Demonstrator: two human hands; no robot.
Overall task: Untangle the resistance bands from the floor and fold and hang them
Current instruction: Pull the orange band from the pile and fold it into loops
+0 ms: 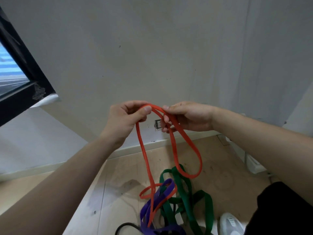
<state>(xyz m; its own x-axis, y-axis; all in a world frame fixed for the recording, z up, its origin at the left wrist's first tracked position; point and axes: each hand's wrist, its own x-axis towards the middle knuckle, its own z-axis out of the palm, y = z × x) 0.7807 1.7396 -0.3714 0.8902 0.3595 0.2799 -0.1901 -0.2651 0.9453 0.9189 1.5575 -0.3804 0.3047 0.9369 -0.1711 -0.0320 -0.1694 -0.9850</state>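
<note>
A thin orange resistance band (pixel 189 144) is lifted in front of the wall. My left hand (pixel 125 120) pinches its top between thumb and fingers. My right hand (pixel 186 117) grips the same band just to the right, with fingers curled round its strands. Orange loops hang down and run into a tangle on the floor with a wide green band (pixel 185 192) and a purple band (pixel 165 189). A black band (pixel 126 226) shows at the bottom edge, partly out of view.
A pale wall (pixel 152 48) stands close ahead, with a small wall socket (pixel 157 124) behind my right hand. A dark window frame (pixel 22 73) is at the left. Wooden floor (pixel 118 175) lies below, my white shoe (pixel 231 224) at the lower right.
</note>
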